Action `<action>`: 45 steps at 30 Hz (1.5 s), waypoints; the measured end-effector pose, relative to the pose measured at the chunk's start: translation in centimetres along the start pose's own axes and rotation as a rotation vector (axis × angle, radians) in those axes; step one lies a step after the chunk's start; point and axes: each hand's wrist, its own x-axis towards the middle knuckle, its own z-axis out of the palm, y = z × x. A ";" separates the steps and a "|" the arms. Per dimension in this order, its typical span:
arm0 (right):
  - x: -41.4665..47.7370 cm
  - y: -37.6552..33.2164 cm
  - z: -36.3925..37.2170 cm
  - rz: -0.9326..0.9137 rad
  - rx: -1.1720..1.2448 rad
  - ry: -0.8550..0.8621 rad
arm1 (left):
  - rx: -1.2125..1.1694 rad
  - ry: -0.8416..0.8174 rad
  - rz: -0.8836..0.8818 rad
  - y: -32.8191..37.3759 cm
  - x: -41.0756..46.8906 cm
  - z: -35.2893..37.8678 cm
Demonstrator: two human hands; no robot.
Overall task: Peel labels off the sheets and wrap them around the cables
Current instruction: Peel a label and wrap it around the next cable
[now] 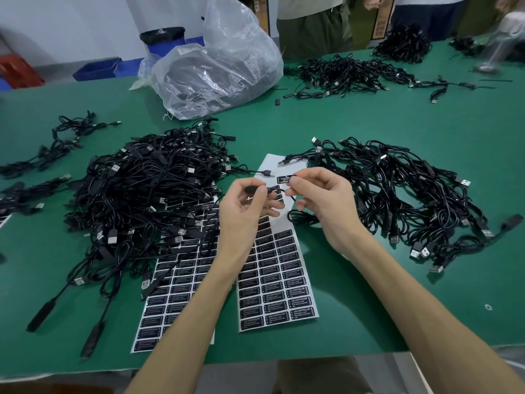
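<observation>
Green bench (383,294), label sheets (277,280) between cable heaps (147,189). Left grip (247,206) pinches thin, limp cable (272,190); right grip (321,200) pinches peeled label (283,179) beside it. Label likely light, floppy, tacky: hold by edges.

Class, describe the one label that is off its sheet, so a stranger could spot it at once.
On the green table, between two heaps of black cables, lie two label sheets. Above them the right hand pinches one black label. Unlike the rest, it is lifted off the backing.
</observation>
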 end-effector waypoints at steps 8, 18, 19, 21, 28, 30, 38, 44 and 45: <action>-0.5 0.9 1.2 0.095 0.063 -0.041 | 0.093 -0.067 0.020 -0.3 -0.3 0.5; -0.3 1.0 1.1 0.106 0.069 0.014 | 0.116 -0.004 0.052 -0.3 0.0 -0.3; -0.3 0.9 1.1 0.106 0.073 0.016 | 0.112 -0.007 0.051 -0.2 0.0 -0.3; -0.3 0.8 1.0 0.110 0.090 0.023 | 0.112 -0.008 0.052 -0.1 0.0 -0.3; -0.4 0.7 1.0 0.116 0.066 0.014 | 0.184 0.008 0.116 0.0 -0.1 -0.6; -0.4 0.7 1.1 0.116 0.052 0.012 | 0.225 0.015 0.146 0.0 -0.2 -0.6; -0.5 0.8 1.2 0.100 -0.040 0.011 | 0.321 0.044 0.204 -0.5 -0.2 -0.9; -0.6 0.9 1.3 0.087 -0.075 0.030 | 0.316 0.041 0.178 -0.1 -0.4 -0.8; -0.6 0.9 1.3 0.087 -0.074 0.033 | 0.317 0.043 0.175 -0.1 -0.4 -0.8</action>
